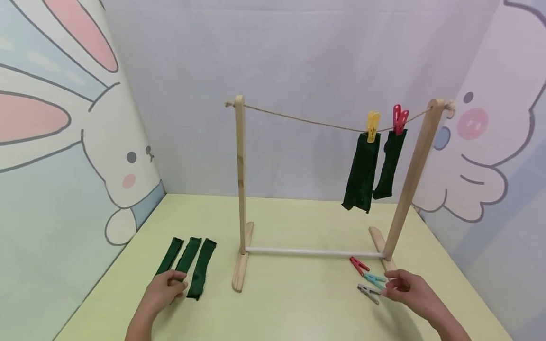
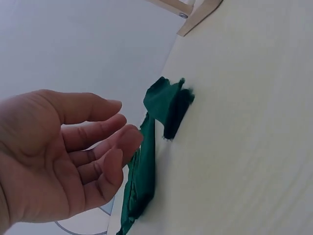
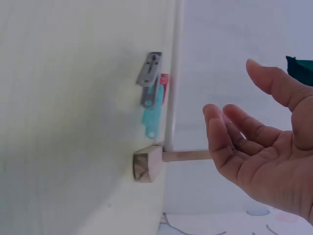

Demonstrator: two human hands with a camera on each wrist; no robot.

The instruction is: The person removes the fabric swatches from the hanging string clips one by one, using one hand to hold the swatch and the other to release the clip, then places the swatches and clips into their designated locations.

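Three dark green cloth strips lie side by side on the table at the left; the nearest to the rack is one green strip (image 1: 202,269). Over the other two hovers my left hand (image 1: 164,291), its fingers loosely bent around nothing. In the left wrist view a gap shows between those fingers and the green cloth (image 2: 168,105). My right hand (image 1: 409,290) is above the table beside a grey clothespin (image 1: 368,293), a turquoise clothespin (image 1: 375,280) and a red clothespin (image 1: 359,265). The right wrist view shows its fingers relaxed, thumb apart, holding nothing.
A wooden rack (image 1: 241,175) carries a twine line (image 1: 303,119). Near its right post two green cloths hang, one under a yellow clothespin (image 1: 373,126), the other under a red clothespin (image 1: 399,119). A white bar (image 1: 315,252) joins the rack's feet. Cartoon-printed walls enclose the table.
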